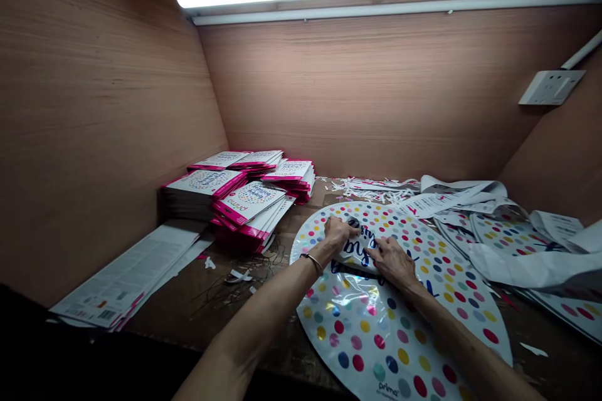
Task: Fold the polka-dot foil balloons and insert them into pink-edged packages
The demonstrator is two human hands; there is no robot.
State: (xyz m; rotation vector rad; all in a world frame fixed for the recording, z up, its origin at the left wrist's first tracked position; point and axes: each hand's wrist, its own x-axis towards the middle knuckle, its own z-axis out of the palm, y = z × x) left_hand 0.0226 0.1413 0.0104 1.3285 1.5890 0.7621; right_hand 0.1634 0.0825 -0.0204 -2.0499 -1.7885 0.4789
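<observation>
A large round foil balloon with coloured dots and dark blue lettering lies flat in front of me, its "prima" print near the bottom edge. On its upper middle is a folded piece of foil balloon with the same blue lettering. My left hand, with a bangle on the wrist, is closed on the folded piece's upper left edge. Its right side is gripped by my right hand, fingers bent and pressed together. Parts of both hands' fingertips are hidden against the foil.
Stacks of pink-edged printed packets stand at the back left, with long printed card sheets in front. To the right lie more dotted balloons under white paper strips. Paper scraps litter the back; walls enclose the table.
</observation>
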